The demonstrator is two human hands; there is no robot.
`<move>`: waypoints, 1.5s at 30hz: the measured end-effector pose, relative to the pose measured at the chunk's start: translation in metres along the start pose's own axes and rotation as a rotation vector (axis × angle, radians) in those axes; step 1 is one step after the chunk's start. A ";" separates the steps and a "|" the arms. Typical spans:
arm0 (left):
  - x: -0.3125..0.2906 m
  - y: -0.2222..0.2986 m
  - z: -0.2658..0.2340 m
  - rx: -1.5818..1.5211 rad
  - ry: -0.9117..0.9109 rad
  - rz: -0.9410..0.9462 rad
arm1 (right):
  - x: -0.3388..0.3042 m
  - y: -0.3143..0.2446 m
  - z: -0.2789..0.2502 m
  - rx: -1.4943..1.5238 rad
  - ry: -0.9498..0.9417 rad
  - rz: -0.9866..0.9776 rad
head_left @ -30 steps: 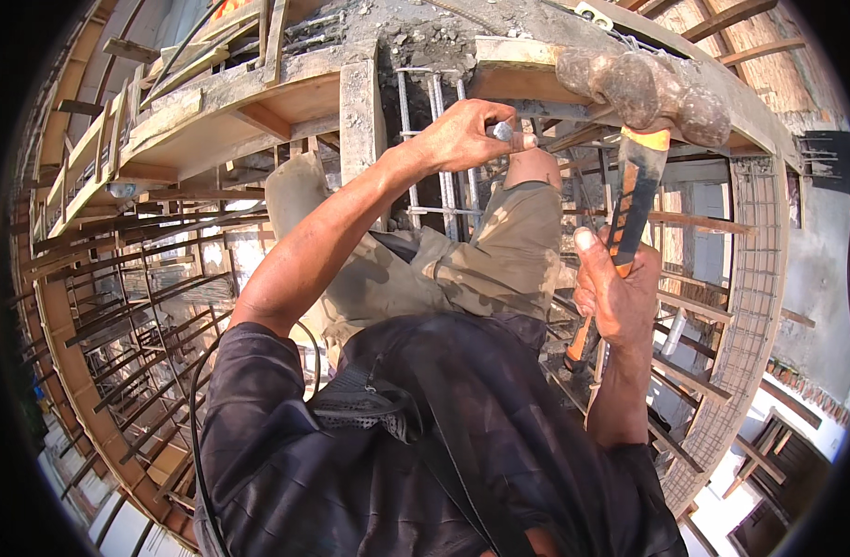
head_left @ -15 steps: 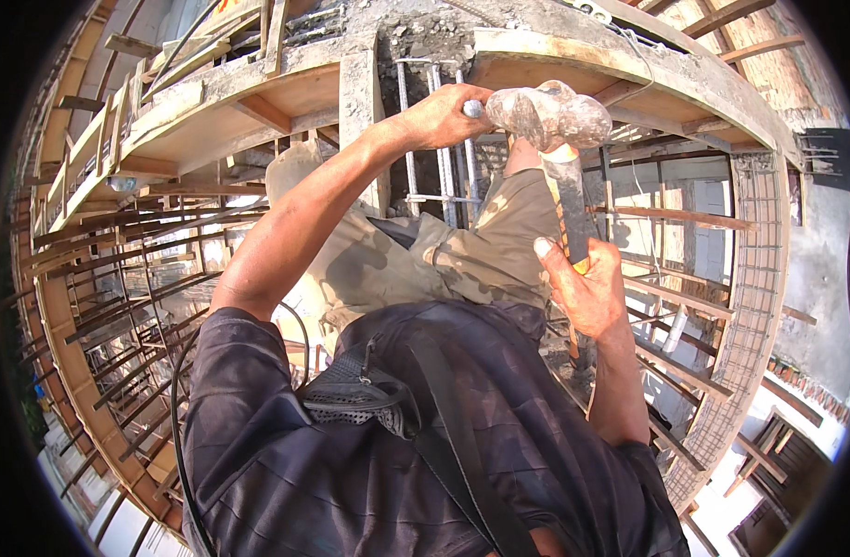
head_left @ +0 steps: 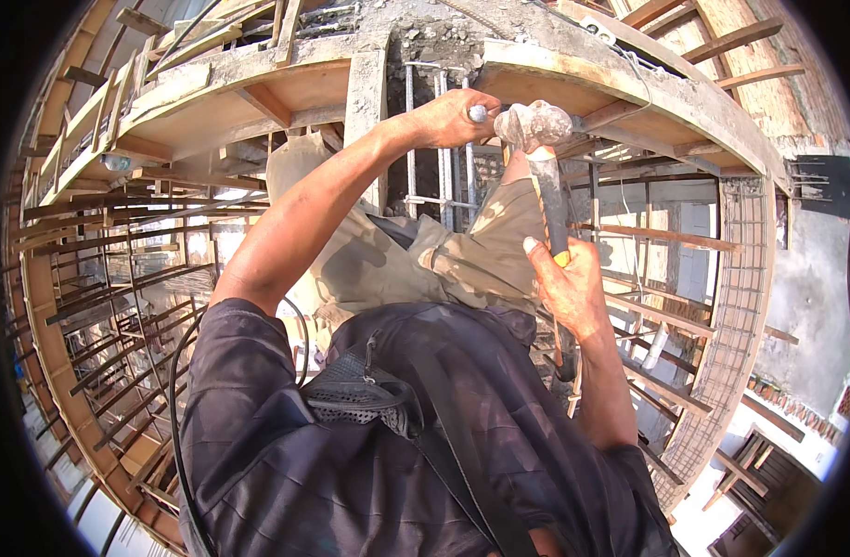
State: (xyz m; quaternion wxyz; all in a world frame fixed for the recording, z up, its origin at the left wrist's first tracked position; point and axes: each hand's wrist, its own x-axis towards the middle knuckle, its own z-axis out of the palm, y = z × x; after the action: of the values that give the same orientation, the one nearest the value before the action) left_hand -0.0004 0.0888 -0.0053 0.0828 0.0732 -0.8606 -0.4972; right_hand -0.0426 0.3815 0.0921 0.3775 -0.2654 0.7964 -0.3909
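My left hand [head_left: 448, 119] reaches forward and is closed round a metal chisel or rod [head_left: 478, 113], of which mainly the round grey end shows. My right hand [head_left: 575, 283] grips the handle of a sledgehammer [head_left: 534, 126], its thumb lying along the shaft. The hammer's worn, dusty head hangs just right of the chisel's end, and I cannot tell whether they touch. Vertical steel bars [head_left: 410, 139] with crosswise ties rise beyond my left hand, in a gap of broken concrete [head_left: 434, 45]. The chisel's working tip is hidden.
Concrete beams with plywood formwork [head_left: 304, 88] run across the far side. A concrete post [head_left: 364, 102] stands left of the bars. Timber scaffolding [head_left: 137, 316] fills the left below me. A rebar mesh [head_left: 740, 269] curves down the right. A cable [head_left: 176, 399] hangs by my left arm.
The hammer head has dropped a little and shifted left, closer to the chisel's end. My left hand keeps its hold with hardly any movement.
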 end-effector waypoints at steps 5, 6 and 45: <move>-0.014 0.018 -0.017 0.053 -0.037 -0.114 | -0.037 -0.116 -0.023 0.295 0.287 -0.236; -0.012 0.019 -0.018 0.061 -0.028 -0.073 | -0.041 -0.136 -0.033 0.344 0.376 -0.388; -0.021 -0.004 -0.017 0.034 0.097 0.033 | -0.026 -0.158 -0.020 0.388 0.252 -0.751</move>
State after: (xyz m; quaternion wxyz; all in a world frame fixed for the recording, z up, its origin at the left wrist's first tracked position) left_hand 0.0239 0.0765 -0.0016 0.1312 0.0843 -0.8649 -0.4771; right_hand -0.0236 0.3210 0.2408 0.1522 -0.4108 0.5962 -0.6728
